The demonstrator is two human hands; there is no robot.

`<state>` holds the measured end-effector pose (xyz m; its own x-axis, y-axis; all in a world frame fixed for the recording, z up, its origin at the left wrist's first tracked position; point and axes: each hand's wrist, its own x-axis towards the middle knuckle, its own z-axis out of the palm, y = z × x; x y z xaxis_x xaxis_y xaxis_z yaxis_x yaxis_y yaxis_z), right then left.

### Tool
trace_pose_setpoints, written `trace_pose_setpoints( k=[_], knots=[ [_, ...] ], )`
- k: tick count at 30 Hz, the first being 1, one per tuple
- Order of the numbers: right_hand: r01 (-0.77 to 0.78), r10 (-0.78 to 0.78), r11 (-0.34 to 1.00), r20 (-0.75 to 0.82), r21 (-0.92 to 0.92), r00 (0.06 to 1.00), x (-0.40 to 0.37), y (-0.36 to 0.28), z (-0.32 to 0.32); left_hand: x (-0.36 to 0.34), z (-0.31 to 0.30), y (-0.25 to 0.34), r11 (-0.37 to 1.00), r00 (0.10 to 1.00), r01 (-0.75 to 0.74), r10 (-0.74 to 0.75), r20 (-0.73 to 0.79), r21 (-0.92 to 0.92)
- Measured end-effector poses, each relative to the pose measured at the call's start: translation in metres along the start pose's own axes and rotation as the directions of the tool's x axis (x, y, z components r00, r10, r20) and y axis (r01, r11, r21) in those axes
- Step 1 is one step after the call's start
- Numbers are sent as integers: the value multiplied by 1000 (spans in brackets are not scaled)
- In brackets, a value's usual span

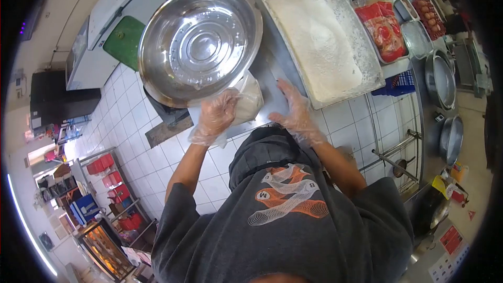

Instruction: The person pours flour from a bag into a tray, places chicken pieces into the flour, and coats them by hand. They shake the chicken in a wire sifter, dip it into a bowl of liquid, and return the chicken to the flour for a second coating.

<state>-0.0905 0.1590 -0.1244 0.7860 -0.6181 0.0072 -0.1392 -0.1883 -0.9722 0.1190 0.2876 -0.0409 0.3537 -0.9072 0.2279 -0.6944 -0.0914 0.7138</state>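
Note:
My left hand (219, 112), in a clear plastic glove, is closed on the edge of a clear plastic bag (250, 102) with pale contents I cannot make out. The bag rests on the metal counter against the near rim of a large, shiny steel bowl (157, 78). Water drops or bright reflections show inside the bowl. My right hand (296, 115), gloved as well, is held apart from the bag with its fingers spread. Just beyond it lies a rectangular tray (372, 76) with white flour (327, 39) heaped in it.
Right of the flour tray are a tray with a red package (386, 31), a metal container (417, 39) and a carton of eggs (429, 18). Steel pans (441, 81) stand farther right. A green board (124, 42) lies left of the bowl. Below the counter is a tiled floor (207, 170).

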Motion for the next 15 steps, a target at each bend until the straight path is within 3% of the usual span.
trace_pose_setpoints(
  k=[2, 3, 5, 7, 10, 13, 15],
  knots=[
    [117, -123, 992, 150, 43, 981, 27, -34, -26, 16, -16, 23, 994, 995, -74, 78, 56, -82],
    [302, -291, 953, 204, -28, 935, 47, -15, -32, 22, -23, 34, 995, 993, -83, 87, 75, -57],
    [22, -147, 950, 385, 312, 911, 72, -19, -38, 42, -30, 51, 989, 987, -122, 129, 95, -82],
    [-297, -65, 811, 583, 504, 810, 88, -19, -43, 68, -34, 66, 978, 978, -183, 192, 84, -104],
    [-307, 62, 905, 623, 294, 780, 101, -17, -79, 106, -12, 78, 937, 999, -25, 36, 23, -350],
    [-261, 48, 897, 509, 356, 859, 97, -3, -116, 148, 27, 83, 860, 999, 25, -32, -5, -510],
    [-343, 84, 730, 421, 590, 903, 84, 1, -131, 170, 59, 84, 857, 998, 56, -65, 0, -512]
  ],
)
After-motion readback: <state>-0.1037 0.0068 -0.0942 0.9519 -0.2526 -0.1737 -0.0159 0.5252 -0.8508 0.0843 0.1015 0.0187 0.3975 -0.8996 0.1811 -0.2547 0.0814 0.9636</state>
